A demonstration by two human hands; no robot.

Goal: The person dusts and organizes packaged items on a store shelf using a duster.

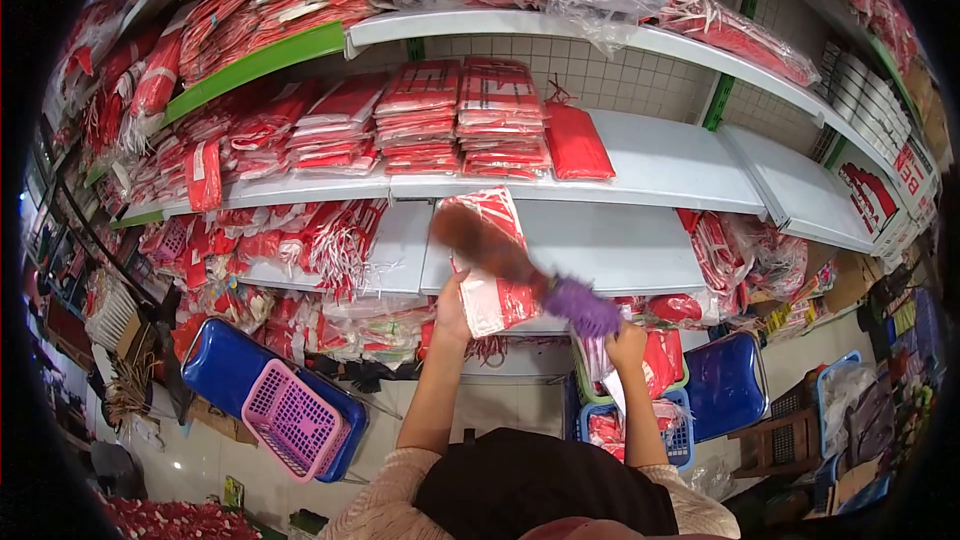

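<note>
My left hand [453, 310] is closed around the left edge of a red and white flat packet [500, 308], held up in front of the shelves. In my right hand [627, 348], fingers wrapped, is a feather duster [583, 307] with a purple part near the hand and a brown, motion-smeared end. The brown end crosses in front of the packet's upper part; whether it touches cannot be told. Behind them lies a white shelf [610, 240]. Below my right hand, red and white packets [662, 362] sit in a basket.
Stacked red packets [418, 105] and a single red packet [578, 142] lie on the shelf above. A pink basket [296, 420] rests on a blue stool [225, 365] at left. Another blue stool [728, 385] and a blue basket [680, 430] stand at right.
</note>
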